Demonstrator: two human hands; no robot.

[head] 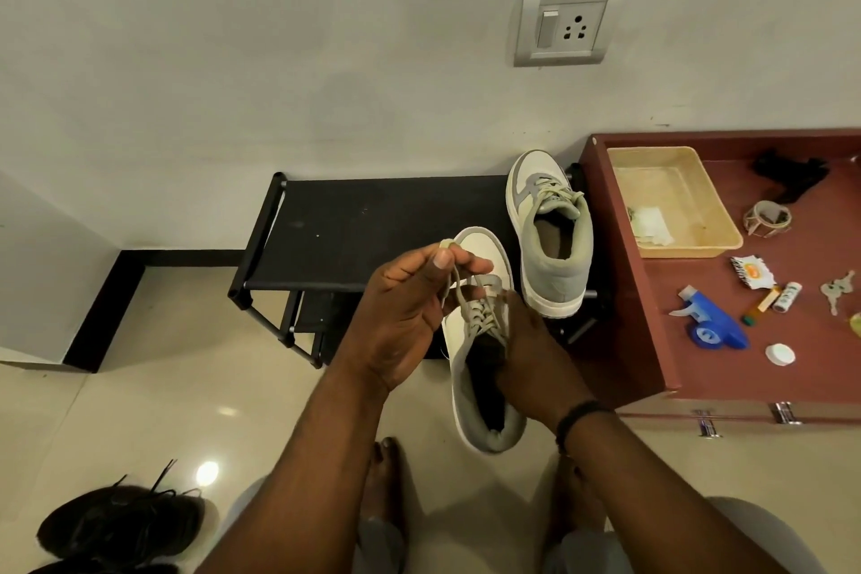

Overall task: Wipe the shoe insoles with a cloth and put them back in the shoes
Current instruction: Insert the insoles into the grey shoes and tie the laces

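Colours noted
I record both sneakers (480,340) cream and grey, rack (372,228) black, tray (671,200) pale yellow, spray head (713,326) blue.

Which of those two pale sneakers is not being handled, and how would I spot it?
Find the black shoe rack against the wall. At its right end, beside the reddish cabinet, stands the free sneaker, toe toward the wall. Unlike its twin, gripped by the left hand and right hand, nobody touches it.

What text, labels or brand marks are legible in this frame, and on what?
None can be read.
Small white packet: orange print, too blurred.
Small white tube: green print, too small.
Blue spray head: no legible mark.
Held sneaker and sneaker on rack: no visible branding.
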